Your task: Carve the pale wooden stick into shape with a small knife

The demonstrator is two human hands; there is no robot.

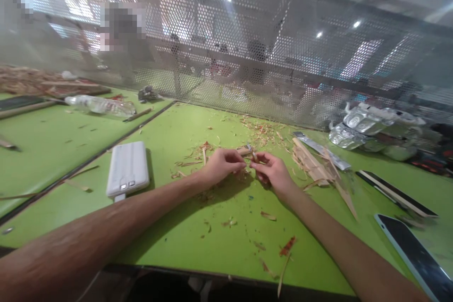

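Observation:
My left hand (pixel 223 166) is closed above the green table, thumb and index finger pinched together. A short brown piece of wood (pixel 243 151) shows just past its index finger and seems to be in its grip. Close beside it, my right hand (pixel 272 172) is closed around a slim small tool (pixel 254 155) with a greyish tip, which looks like a small knife. The tip touches or nearly touches the wood; I cannot tell which. Wood shavings (pixel 187 163) lie around both hands.
A white power bank (pixel 128 169) with a cable lies left. Wood strips (pixel 313 163), a ruler-like strip (pixel 325 150), foil-like packs (pixel 368 127) and a phone (pixel 414 259) lie right. A plastic bottle (pixel 101 105) rests far left. A perforated screen (pixel 226 56) stands behind; people are beyond it.

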